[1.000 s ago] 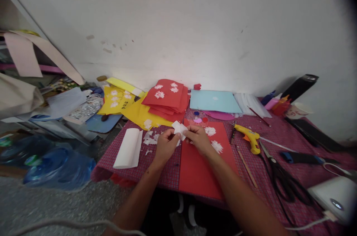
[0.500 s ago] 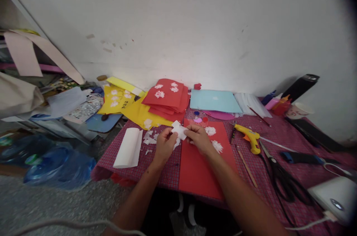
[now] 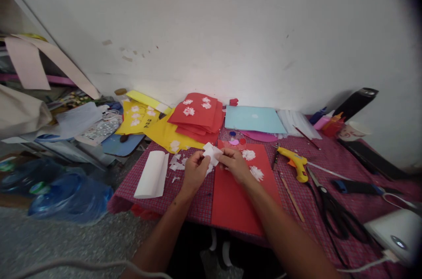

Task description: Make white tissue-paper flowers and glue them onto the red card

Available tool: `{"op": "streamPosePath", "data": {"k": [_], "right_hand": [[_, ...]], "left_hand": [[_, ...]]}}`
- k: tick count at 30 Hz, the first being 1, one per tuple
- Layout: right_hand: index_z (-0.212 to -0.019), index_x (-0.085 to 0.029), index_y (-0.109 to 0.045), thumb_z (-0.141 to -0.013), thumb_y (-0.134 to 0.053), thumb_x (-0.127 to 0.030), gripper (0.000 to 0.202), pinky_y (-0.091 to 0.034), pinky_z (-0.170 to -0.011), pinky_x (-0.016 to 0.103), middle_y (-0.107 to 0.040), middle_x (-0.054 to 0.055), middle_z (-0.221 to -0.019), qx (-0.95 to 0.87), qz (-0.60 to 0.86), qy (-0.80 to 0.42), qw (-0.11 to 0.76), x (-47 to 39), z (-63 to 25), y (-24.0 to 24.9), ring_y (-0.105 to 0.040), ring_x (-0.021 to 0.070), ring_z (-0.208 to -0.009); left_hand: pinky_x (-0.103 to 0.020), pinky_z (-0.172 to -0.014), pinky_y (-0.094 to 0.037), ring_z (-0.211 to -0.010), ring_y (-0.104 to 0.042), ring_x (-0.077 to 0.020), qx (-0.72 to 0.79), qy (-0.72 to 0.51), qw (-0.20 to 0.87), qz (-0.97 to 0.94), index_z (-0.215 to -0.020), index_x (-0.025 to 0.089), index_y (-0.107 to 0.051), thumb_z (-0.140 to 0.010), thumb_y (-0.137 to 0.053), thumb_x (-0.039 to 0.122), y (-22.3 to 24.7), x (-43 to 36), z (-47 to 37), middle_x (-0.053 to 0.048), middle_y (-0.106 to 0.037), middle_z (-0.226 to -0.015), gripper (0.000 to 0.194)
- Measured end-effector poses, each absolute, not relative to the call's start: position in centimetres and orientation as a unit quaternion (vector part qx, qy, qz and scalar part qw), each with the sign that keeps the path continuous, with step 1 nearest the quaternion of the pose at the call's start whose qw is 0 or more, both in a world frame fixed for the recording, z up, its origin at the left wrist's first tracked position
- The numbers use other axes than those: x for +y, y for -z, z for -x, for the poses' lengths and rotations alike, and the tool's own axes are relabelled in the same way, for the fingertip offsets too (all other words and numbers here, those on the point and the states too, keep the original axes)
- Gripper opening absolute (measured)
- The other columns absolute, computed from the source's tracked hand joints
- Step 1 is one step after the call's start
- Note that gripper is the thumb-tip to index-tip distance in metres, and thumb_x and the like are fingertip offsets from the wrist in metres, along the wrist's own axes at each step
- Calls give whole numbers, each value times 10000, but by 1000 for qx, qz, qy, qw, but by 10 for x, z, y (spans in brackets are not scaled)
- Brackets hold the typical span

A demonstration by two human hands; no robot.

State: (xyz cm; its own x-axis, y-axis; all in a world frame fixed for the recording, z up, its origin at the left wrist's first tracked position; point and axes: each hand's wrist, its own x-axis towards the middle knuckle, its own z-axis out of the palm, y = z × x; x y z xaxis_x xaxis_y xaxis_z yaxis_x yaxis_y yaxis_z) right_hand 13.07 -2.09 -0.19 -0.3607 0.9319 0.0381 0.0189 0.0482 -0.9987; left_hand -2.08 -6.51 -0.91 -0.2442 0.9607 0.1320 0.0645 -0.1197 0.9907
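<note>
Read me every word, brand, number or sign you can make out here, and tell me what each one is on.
Nothing is clear enough to quote.
Yellow sheet: black characters in a short column, too small to read.
Paper cup: red print, too blurred to read.
White box: oval badge, no lettering legible.

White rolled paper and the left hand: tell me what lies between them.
The head view shows scraps of white paper lying on the plaid cloth between the white rolled paper and the left hand.
</note>
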Motion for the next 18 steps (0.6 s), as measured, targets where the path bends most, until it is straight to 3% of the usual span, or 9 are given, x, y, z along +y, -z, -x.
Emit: {"op": "streamPosePath", "data": {"k": [18], "right_hand": [[-634,-204,-560,-738,-650,-372,217,-295,-465,244,-535,-39,-518,-582,422,-558,415,-19,-130,3,-425,112,-464]], "left_hand": [[-219,-527,-345,-521,-431,-99,525,-588,405,-464,-700,186,-534,-806,-586,291,12,-66,22,53,-492,-561,157]]}}
